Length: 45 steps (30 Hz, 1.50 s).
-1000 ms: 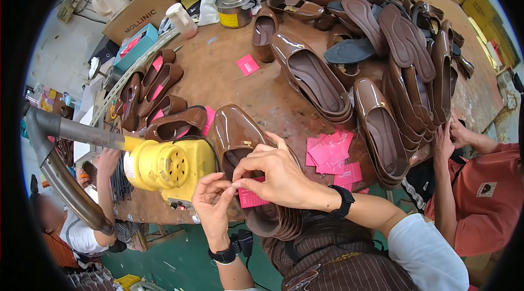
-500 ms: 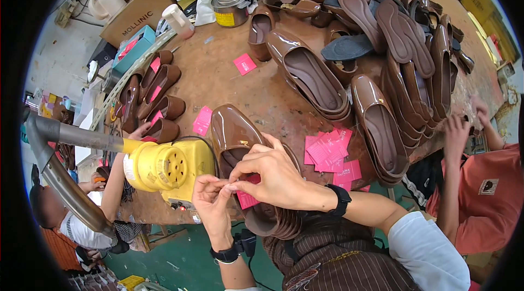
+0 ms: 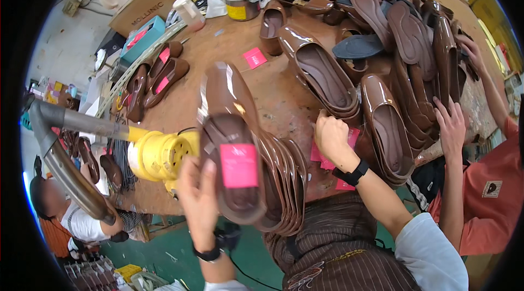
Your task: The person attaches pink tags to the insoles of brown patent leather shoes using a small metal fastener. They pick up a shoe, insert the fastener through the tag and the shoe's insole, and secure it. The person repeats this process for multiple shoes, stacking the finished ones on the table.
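My left hand (image 3: 200, 195) is closed on the left side of a glossy brown slip-on shoe (image 3: 228, 92), lifted and blurred by motion. Inside that shoe a pink card (image 3: 239, 166) lies on the insole. Just right of it stands a nested stack of similar brown shoes (image 3: 289, 182), reaching toward my apron. My right hand (image 3: 334, 139) is over a loose pile of pink cards (image 3: 353, 137), partly covering it. Its fingers are curled in, and their tips are hidden, so anything between them does not show.
Nested brown shoes (image 3: 388, 127) and a heap of insoles (image 3: 412, 32) fill the right side. A co-worker's hands (image 3: 450, 124) touch shoes there. A yellow machine (image 3: 158, 152) with a metal pipe stands left. Beyond it are shoes with pink cards (image 3: 164, 81) and a can (image 3: 242, 2).
My hands have parted: the right moved to the pink cards, the left took the carded shoe up. At the far left, shoes left the table group. The co-worker's hands reached onto the stacked shoes.
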Available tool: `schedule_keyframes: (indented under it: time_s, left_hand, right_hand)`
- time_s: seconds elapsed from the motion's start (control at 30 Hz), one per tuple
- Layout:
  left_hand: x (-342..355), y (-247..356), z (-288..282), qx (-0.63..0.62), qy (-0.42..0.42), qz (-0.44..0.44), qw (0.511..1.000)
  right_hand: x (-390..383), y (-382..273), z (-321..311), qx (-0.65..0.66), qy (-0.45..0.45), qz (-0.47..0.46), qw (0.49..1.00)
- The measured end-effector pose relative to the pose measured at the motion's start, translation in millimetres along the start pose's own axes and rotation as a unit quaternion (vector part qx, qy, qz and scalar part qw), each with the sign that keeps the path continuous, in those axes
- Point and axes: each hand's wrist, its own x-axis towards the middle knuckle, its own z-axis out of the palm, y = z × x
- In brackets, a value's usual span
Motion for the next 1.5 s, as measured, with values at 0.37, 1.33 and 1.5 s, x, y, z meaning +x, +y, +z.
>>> schedule_keyframes:
  time_s: [0.37, 1.33, 1.5]
  left_hand:
    - [17.0, 7.9, -24.9, 0.304, 0.078, 0.062, 0.948]
    - [-52.3, -31.1, 44.4, 0.155, -0.083, 0.06, 0.983]
    - [-54.4, -29.8, 46.9, 0.164, -0.049, 0.019, 0.985]
  right_hand:
    - [3.8, -4.0, 10.2, 0.044, -0.018, 0.023, 0.999]
    - [-58.3, -84.6, -77.8, 0.223, 0.065, -0.311, 0.922]
    - [-59.6, -94.4, -70.5, 0.201, 0.075, -0.298, 0.93]
